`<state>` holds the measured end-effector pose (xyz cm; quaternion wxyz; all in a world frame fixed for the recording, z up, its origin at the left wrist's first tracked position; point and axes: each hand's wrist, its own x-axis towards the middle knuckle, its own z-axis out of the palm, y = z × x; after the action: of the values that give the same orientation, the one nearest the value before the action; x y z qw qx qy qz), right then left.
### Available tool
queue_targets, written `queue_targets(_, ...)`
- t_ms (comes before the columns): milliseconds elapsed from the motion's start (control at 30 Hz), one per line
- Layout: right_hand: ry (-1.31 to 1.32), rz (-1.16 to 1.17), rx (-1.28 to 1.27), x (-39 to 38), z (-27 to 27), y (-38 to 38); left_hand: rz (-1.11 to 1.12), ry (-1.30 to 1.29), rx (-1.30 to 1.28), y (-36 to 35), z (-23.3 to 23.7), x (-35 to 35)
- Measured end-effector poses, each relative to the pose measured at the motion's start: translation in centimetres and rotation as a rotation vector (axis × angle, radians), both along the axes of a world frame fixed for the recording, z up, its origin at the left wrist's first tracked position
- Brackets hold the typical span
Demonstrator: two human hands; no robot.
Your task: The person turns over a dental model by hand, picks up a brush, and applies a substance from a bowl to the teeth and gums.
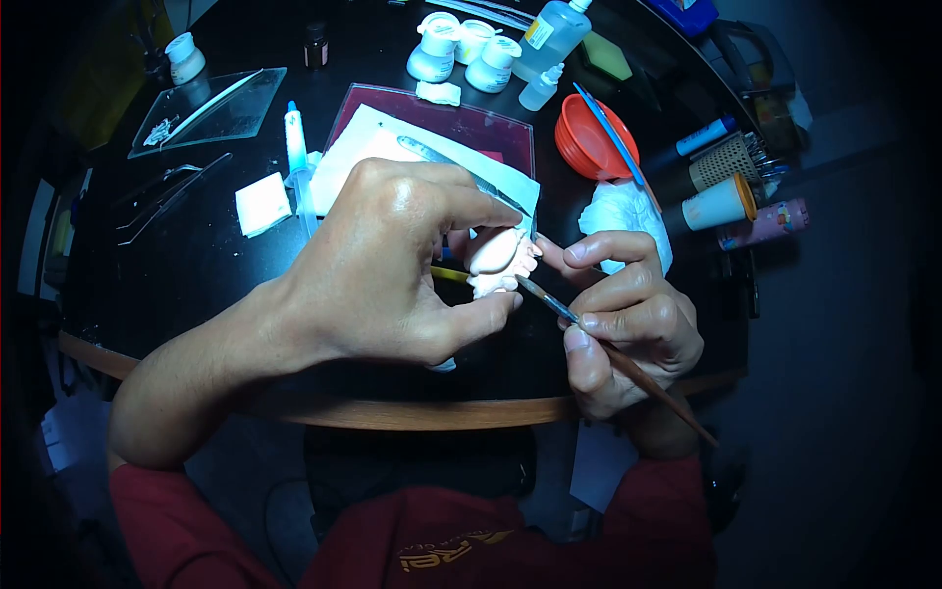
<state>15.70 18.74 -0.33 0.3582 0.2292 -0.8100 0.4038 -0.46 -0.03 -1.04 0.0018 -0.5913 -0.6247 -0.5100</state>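
Observation:
Between the fingertips and thumb of my left hand (392,265) is a pale dental model (497,257) with a row of teeth along its right side, lit very brightly. My right hand (633,324) pinches a thin paintbrush (643,378) with a brown wooden handle and metal ferrule. The brush tip is right at the teeth on the model's lower right edge. Behind my left hand, a white paper sheet (358,147) lies on a dark red board (491,126), with a metal spatula (422,147) across it.
White lidded jars (432,61) and a clear bottle (557,39) stand at the back. A red bowl (579,137) is at the right, near a crumpled tissue (599,211). To the left lie a glass slab (231,103), tweezers (157,191), a syringe (295,142) and a folded pad (263,204).

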Motion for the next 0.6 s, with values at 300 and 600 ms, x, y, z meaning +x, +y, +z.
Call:
queue_targets(300, 0.012, -0.001, -0.016, -0.04, -0.02, -0.06, -0.01, -0.003, -0.004, -0.04, 0.03, -0.03)
queue_targets(600, 0.009, 0.004, 0.016, 0.03, 0.23, 0.23, -0.011, 0.0, 0.0, -0.02, 0.05, 0.0)
